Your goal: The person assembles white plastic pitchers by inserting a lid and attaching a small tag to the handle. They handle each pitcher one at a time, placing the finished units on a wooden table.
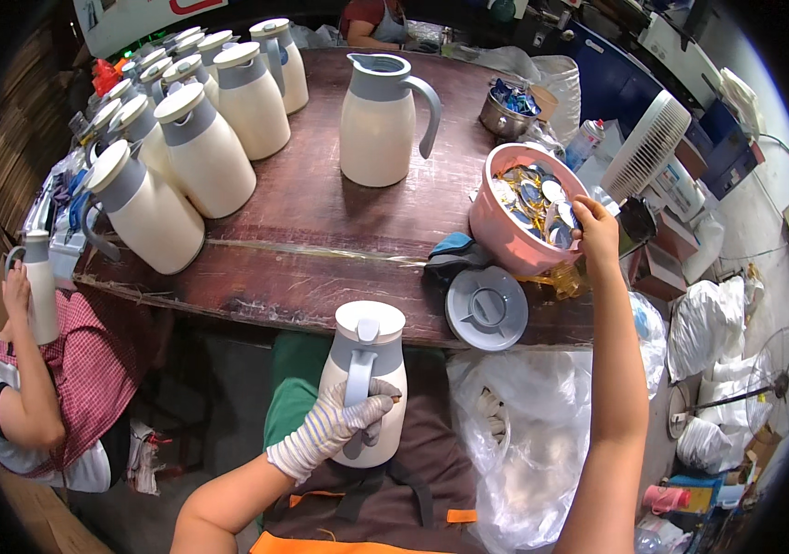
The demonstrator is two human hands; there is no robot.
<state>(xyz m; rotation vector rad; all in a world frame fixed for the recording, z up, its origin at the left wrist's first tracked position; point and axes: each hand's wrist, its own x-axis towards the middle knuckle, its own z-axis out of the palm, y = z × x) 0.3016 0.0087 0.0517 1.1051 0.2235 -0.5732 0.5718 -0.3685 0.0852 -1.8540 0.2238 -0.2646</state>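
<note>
Over my lap, my gloved left fingers [376,404] hold the lidded cream jug [391,369] by its handle [358,377]; at the pink tub [490,226], my right fingers [590,210] curl, whether gripping anything I cannot tell.

The left hand [332,421] is holding one lidded jug [393,374]; one lidless jug [378,134] and one pink bucket [503,233] are standing beyond.

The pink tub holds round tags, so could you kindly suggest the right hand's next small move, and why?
I would probably lift one round tag clear of the pink tub with the right hand: its fingertips are at the rim beside the tags, though whether they pinch one is unclear, and the left hand holds the lidded jug by its handle.
</note>
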